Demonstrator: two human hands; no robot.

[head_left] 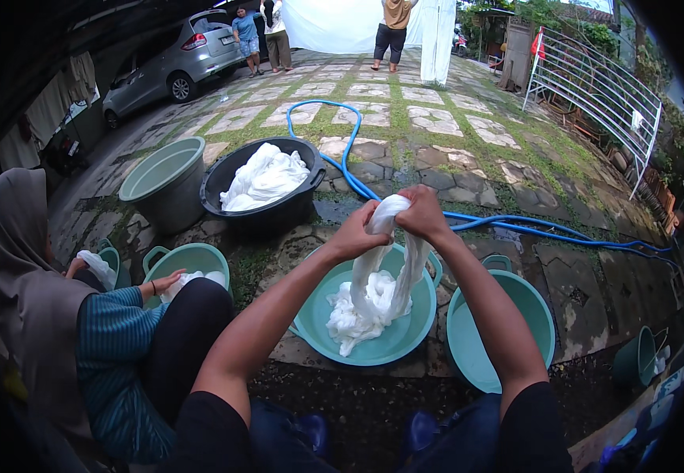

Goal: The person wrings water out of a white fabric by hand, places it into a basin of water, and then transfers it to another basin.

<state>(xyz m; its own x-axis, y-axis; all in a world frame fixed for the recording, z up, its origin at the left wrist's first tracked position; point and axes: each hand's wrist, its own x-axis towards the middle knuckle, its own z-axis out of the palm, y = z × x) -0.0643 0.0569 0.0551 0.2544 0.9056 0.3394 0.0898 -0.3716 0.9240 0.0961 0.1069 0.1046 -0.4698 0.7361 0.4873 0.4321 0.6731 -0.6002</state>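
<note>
A long white cloth [389, 260] hangs in a loop from both my hands, and its lower part lies bunched in a pale green basin [421, 323] in front of me. My left hand [357, 234] is closed round the cloth on one side. My right hand [424, 213] grips it on the other side, slightly higher. The raised loop is twisted where it passes between the hands. Just right of this basin stands another green basin [527, 315], partly behind my right forearm.
A person [113, 331] sits at my left, handling white cloth in a green basin [214, 256]. Beyond stand a black tub [267, 217] of white fabric and a tall green tub [164, 185]. A blue hose [350, 165] crosses the paving. Farther off are a silver car [176, 59] and several people.
</note>
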